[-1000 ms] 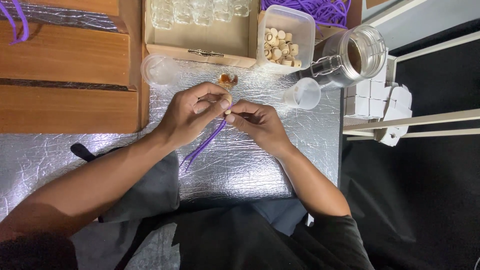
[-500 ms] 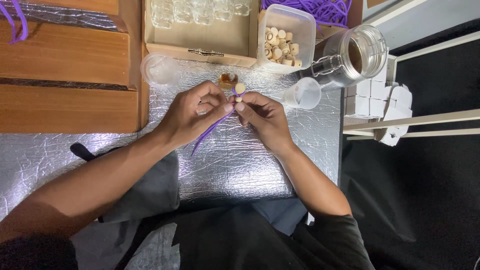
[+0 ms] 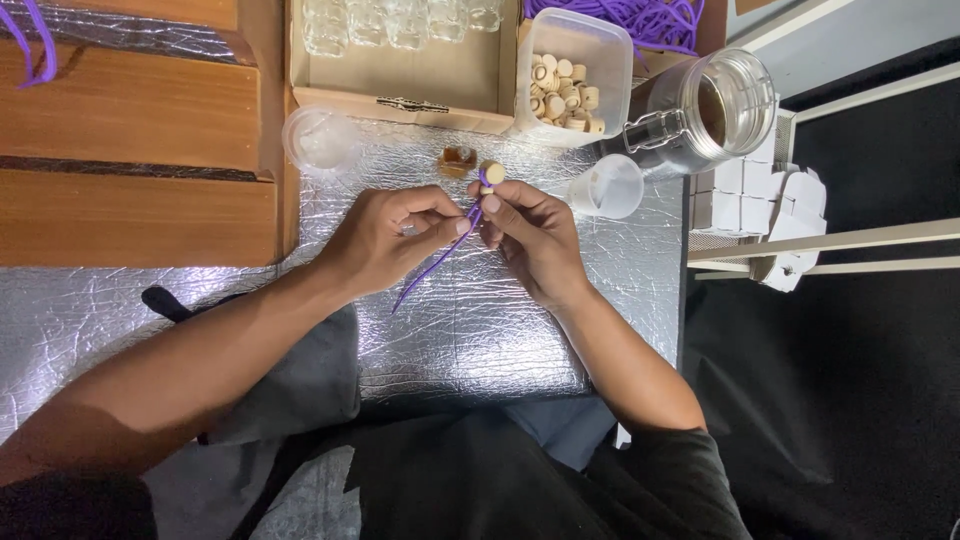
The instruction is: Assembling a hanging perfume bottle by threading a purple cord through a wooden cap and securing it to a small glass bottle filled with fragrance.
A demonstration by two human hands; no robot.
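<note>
Both hands meet over the silver foil mat [image 3: 500,330]. My left hand [image 3: 385,240] pinches a purple cord [image 3: 440,255] that trails down and to the left across the foil. My right hand [image 3: 525,230] holds the cord's upper end between thumb and fingers, and a small round wooden bead [image 3: 493,172] sits on that end, just above the fingertips. A small glass bottle with brown contents [image 3: 458,160] stands on the foil just beyond the hands.
A clear tub of wooden beads [image 3: 570,75], a large glass clip-top jar on its side [image 3: 715,110], two clear plastic cups [image 3: 605,187] [image 3: 320,140], a cardboard box of small glass bottles [image 3: 400,60], purple cords [image 3: 640,15] and wooden planks [image 3: 130,150] surround the mat.
The hands have drawn together and the cord now stands more upright. The wooden bead has come up onto the cord's top end above my right fingers.
</note>
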